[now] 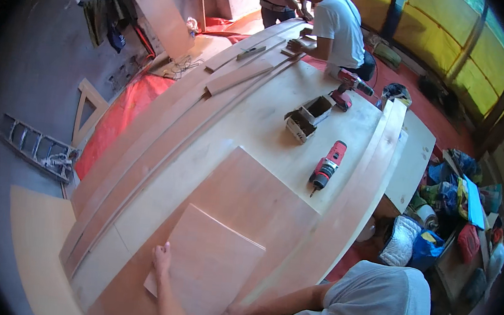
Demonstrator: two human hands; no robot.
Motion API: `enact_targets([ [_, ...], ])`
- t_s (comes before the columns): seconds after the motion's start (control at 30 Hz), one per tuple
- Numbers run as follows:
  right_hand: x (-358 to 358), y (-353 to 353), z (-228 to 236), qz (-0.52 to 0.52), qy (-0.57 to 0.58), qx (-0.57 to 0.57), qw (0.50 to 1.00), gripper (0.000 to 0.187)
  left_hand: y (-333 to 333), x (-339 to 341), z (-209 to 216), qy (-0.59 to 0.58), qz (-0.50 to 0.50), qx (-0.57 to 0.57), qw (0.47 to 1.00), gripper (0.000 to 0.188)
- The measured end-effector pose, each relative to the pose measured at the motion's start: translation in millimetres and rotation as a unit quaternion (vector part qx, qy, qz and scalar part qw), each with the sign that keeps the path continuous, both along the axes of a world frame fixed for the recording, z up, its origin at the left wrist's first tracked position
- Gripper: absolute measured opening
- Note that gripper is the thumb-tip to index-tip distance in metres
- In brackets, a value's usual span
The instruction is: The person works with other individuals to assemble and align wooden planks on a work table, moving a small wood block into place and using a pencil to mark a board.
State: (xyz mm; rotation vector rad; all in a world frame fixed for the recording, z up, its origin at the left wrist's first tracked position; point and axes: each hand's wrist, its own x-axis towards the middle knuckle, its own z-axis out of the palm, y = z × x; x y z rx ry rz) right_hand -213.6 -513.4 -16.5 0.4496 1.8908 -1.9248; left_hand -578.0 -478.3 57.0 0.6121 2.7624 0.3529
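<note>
A squarish light plywood panel [210, 262], perhaps more than one thin sheet stacked, lies tilted over a larger plywood sheet [262, 182] on the worktable. My left hand [161, 260] grips the panel's left edge, fingertips showing beside it. At the lower right edge, my right hand [230, 313] holds the same panel; its fingers are partly hidden and blurred. Beyond the large sheet a red and black cordless drill [328, 167] rests on its side.
Two open small boxes [301, 126] and a second drill [348, 89] stand farther back. Long boards [379, 147] run along both table sides. A co-worker in a white shirt [338, 30] leans at the far end, another person behind. Bags and clutter [430, 245] lie right; a ladder [37, 148] left.
</note>
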Motion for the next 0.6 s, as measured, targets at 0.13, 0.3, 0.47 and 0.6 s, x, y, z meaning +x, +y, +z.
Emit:
enact_targets([
  [0.13, -15, 23, -26, 0.221, 0.085, 0.024, 0.971, 0.034, 11, 28, -12, 0.087, -0.024, 0.001, 0.996, 0.056],
  [0.3, -70, 189, 13, -0.042, 0.155, 0.01, 0.987, 0.036, 12, 51, -8, 0.115, -0.022, 0.041, 0.992, 0.056],
  [0.47, -154, 376, 66, -0.219, 0.119, 0.31, 0.918, 0.049, 32, 32, -15, 0.153, 0.023, 0.029, 0.987, 0.054],
  [0.6, -213, 446, 66, -0.289, 0.105, 0.373, 0.875, 0.054, 74, -15, -13, -0.014, -0.016, -0.01, 1.0, 0.047],
])
